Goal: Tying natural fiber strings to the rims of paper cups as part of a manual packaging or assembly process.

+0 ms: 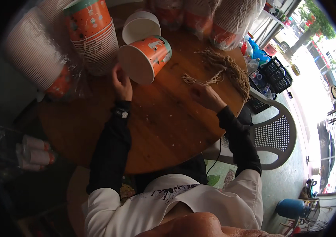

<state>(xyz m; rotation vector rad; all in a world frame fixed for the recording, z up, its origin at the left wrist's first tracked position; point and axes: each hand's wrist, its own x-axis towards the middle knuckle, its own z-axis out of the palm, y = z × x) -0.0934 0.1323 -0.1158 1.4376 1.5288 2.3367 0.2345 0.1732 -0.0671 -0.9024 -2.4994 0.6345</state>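
An orange paper tub (155, 55) with a green band lies tilted on the wooden table, its wide white mouth facing my left hand. My left hand (122, 83) is beside that mouth, fingers raised and slightly curved, with nothing visible in them. Close by on its left rises a tall stack of nested orange paper tubs (93, 37). Across the table my right hand (207, 97) has its fingers closed at the loose end of some tan twine strands (203, 81). Those strands trail from a tangled twine bundle (231, 71). Shadow partly hides the right fingertips.
A white paper bowl (141, 27) stands behind the tub. Plastic-wrapped stacks of tubs (37, 51) crowd the left, with more wrapped stacks (233, 23) at the back. Right of the round table (164, 126) are a grey plastic chair (272, 134) and black crates (274, 77).
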